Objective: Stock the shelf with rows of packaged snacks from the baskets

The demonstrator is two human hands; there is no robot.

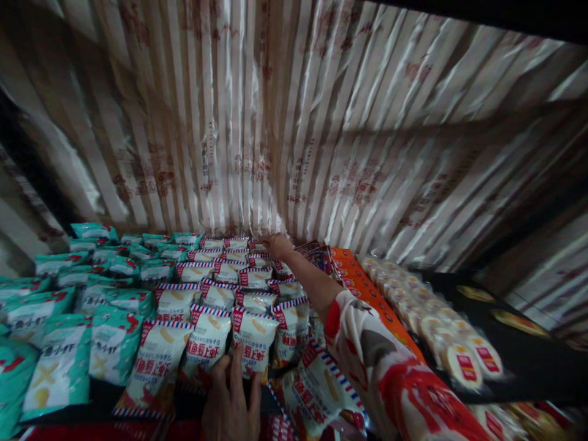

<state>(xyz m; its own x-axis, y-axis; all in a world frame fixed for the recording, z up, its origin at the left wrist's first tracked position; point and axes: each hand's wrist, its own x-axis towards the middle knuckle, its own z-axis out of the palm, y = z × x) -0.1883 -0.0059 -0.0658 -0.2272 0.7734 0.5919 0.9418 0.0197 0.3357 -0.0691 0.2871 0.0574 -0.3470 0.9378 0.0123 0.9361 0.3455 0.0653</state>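
Note:
Rows of white snack packets (206, 343) with red and blue striped edges stand upright on a shelf. My left hand (232, 401) is at the shelf's front edge, its fingers stretched up against the front packet (253, 335). My right arm, in a red and white patterned sleeve (390, 373), reaches deep over the rows. My right hand (277, 245) is at the back row, fingers curled down among the rearmost packets (257, 246). What it grips is too small to make out.
Teal snack packets (64, 355) fill the shelf's left side. An orange carton (367, 294) and a row of round wrapped cakes (441, 337) lie to the right. The underside of the shelf above (294, 122) reflects striped packaging close overhead.

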